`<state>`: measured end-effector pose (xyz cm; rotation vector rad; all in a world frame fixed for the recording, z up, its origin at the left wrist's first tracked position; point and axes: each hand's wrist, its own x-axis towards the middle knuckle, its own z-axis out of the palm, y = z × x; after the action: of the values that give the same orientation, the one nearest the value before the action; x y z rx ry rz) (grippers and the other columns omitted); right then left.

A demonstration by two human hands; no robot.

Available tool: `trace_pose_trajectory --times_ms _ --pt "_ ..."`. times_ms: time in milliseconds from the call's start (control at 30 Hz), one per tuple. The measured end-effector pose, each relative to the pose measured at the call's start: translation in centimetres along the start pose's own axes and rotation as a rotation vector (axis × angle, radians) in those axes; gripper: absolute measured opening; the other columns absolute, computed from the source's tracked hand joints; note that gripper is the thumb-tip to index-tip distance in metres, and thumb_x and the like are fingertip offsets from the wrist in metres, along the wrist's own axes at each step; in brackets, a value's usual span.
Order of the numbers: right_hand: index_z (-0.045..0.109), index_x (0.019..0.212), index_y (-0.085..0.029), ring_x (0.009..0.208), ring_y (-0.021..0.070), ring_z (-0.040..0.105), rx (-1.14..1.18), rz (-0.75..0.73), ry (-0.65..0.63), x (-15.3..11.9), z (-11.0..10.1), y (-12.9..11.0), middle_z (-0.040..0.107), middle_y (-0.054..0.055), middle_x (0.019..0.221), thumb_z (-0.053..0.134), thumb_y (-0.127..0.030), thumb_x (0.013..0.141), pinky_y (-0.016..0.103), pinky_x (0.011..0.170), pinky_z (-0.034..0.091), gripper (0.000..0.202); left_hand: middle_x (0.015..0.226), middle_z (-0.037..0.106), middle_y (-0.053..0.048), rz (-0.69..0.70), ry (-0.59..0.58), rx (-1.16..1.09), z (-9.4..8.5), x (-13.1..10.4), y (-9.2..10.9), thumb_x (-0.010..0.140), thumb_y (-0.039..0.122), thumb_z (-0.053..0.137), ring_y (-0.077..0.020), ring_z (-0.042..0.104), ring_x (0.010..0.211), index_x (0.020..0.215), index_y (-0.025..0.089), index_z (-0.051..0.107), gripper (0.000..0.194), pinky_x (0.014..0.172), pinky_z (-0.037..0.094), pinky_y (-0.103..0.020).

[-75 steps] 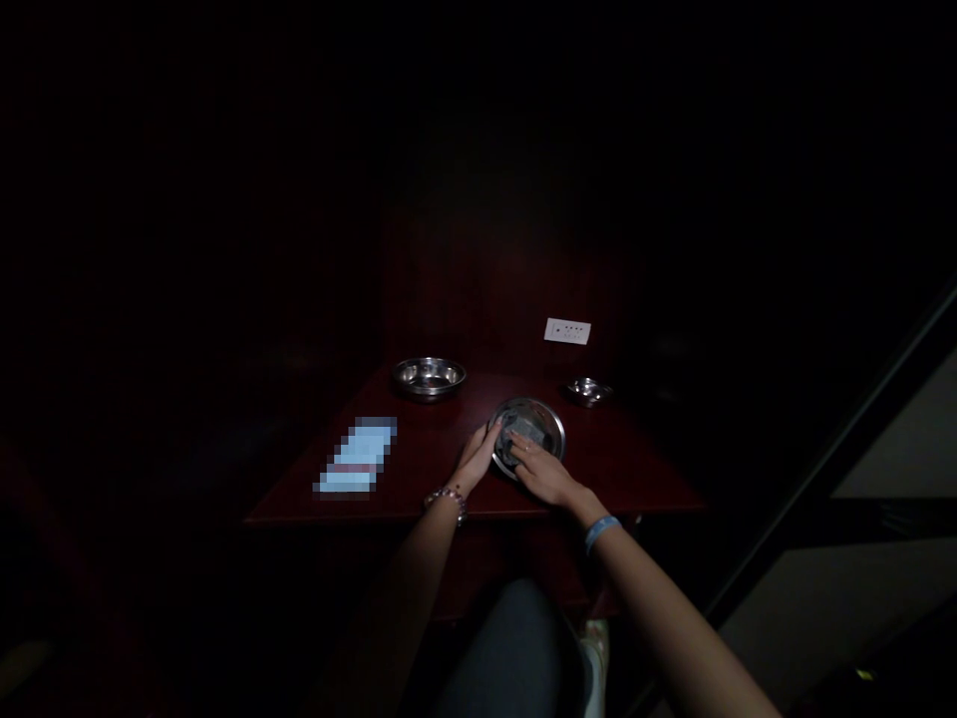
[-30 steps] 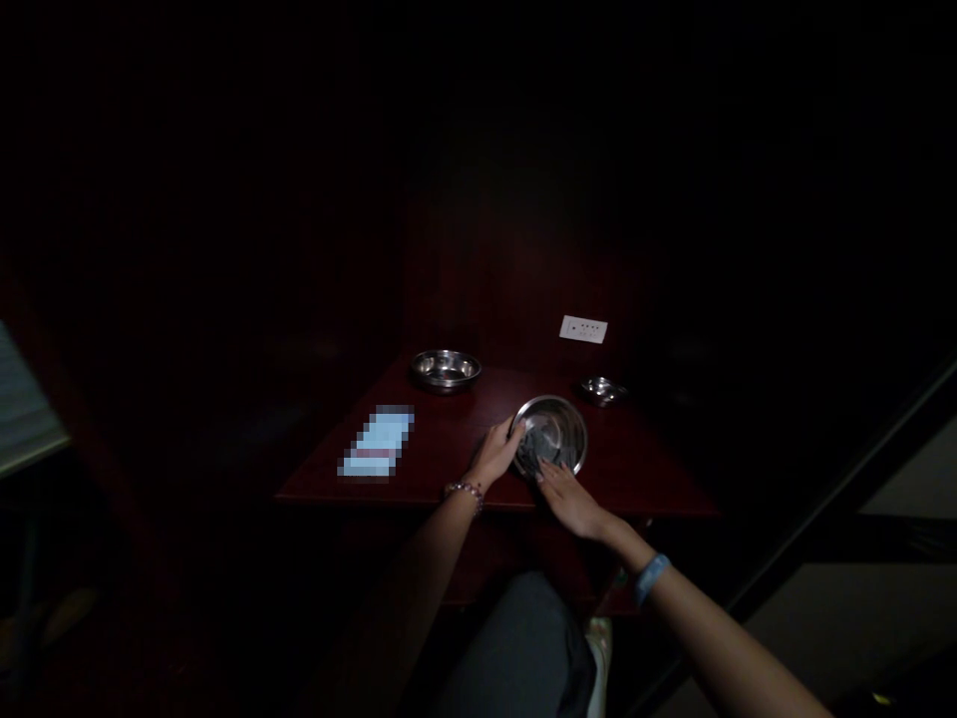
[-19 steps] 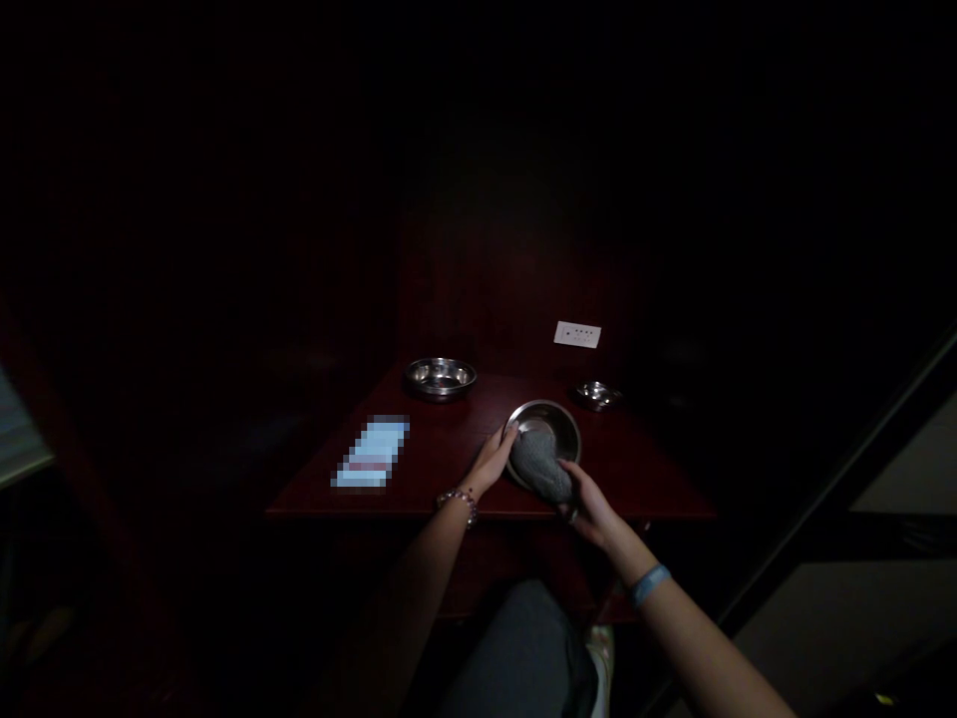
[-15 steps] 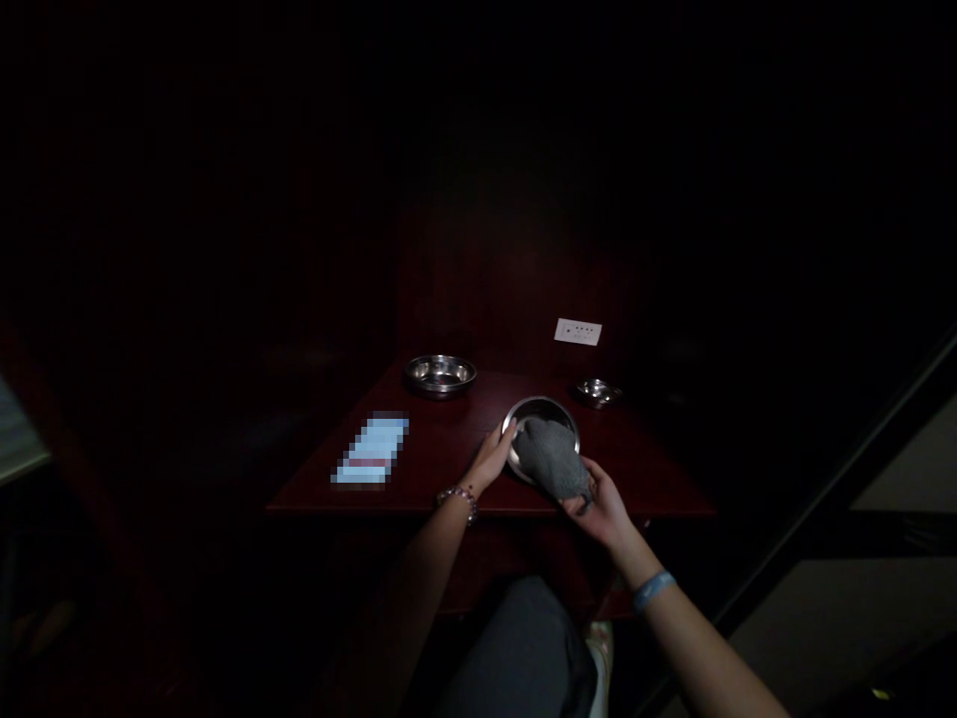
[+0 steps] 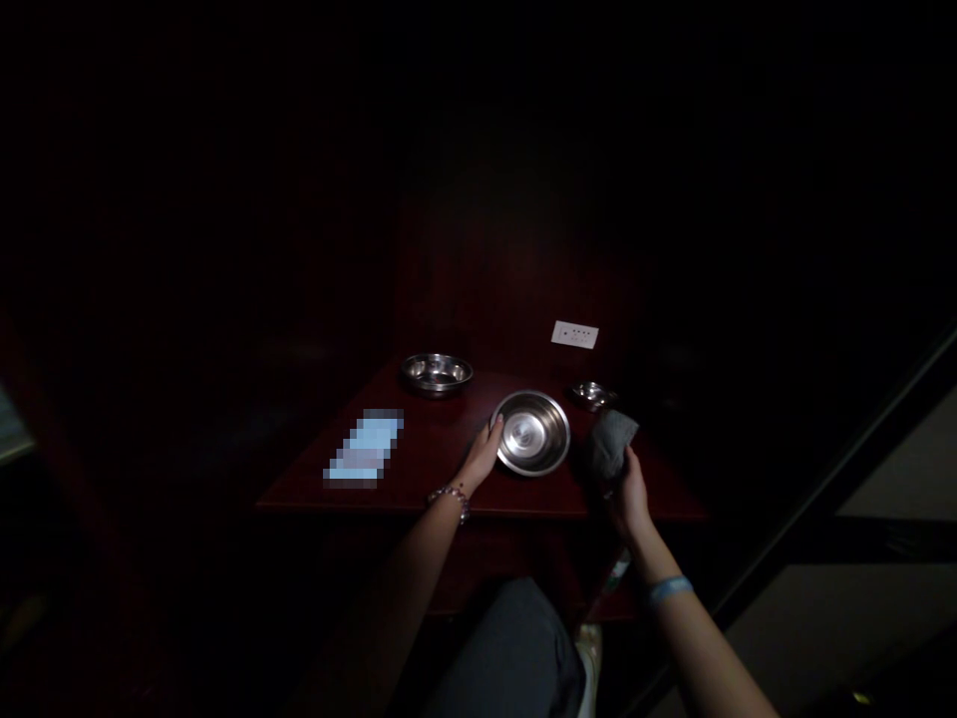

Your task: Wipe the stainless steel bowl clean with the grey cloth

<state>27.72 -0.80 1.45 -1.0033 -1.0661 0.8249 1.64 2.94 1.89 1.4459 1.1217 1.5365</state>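
A shiny metal bowl point(image 5: 532, 433) is tilted toward me above the dark red table point(image 5: 434, 479), its inside bare. My left hand point(image 5: 482, 457) grips its left rim, thumb on top and the other fingers hidden behind. To the right of the bowl, apart from it, my right hand point(image 5: 629, 494) holds a bunched grey cloth point(image 5: 613, 443) over the table's right part.
At the back left of the table stands a wide metal dish point(image 5: 438, 374); a smaller one point(image 5: 594, 395) is at the back right. A lit, pixelated phone-shaped object point(image 5: 365, 449) lies on the left. A white socket panel point(image 5: 575, 334) is on the back wall.
My right hand has drawn the grey cloth out of the bowl and moved right and slightly up. The bowl's inside now shows; my left hand still holds its rim.
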Motion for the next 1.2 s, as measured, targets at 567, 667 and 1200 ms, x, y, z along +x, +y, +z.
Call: trace_pose_trajectory --times_ms 567,667,1200 --pt "0.048 0.137 -0.016 0.116 0.0273 0.067 -0.321 -0.150 -0.083 0.9 5.9 2.5 0.066 0.019 0.132 0.042 -0.074 0.090 0.041 0.099 0.055 0.075 0.138 0.068 -0.015 -0.010 0.013 -0.036 0.1 0.5 -0.8 0.098 0.054 0.045 -0.0275 0.062 0.131 0.132 0.014 0.065 0.056 0.118 0.041 -0.041" --pt "0.039 0.139 -0.018 0.112 0.0252 0.067 -0.348 -0.197 -0.033 1.0 6.2 2.9 0.064 0.019 0.130 0.049 -0.069 0.088 0.039 0.094 0.056 0.073 0.140 0.067 -0.015 -0.011 -0.012 -0.086 0.1 0.5 -1.1 0.097 0.057 0.046 -0.0274 0.060 0.133 0.134 0.013 0.064 0.060 0.119 0.040 -0.041" --pt "0.071 0.108 -0.020 0.101 0.0324 0.073 -0.565 -0.199 0.075 0.2 8.5 1.9 0.078 0.017 0.105 0.039 -0.068 0.093 0.039 0.088 0.055 0.060 0.149 0.059 -0.013 -0.066 -0.009 -0.101 0.0 0.5 -1.1 0.097 0.064 0.043 -0.0259 0.054 0.140 0.139 0.016 0.061 0.066 0.120 0.039 -0.036"
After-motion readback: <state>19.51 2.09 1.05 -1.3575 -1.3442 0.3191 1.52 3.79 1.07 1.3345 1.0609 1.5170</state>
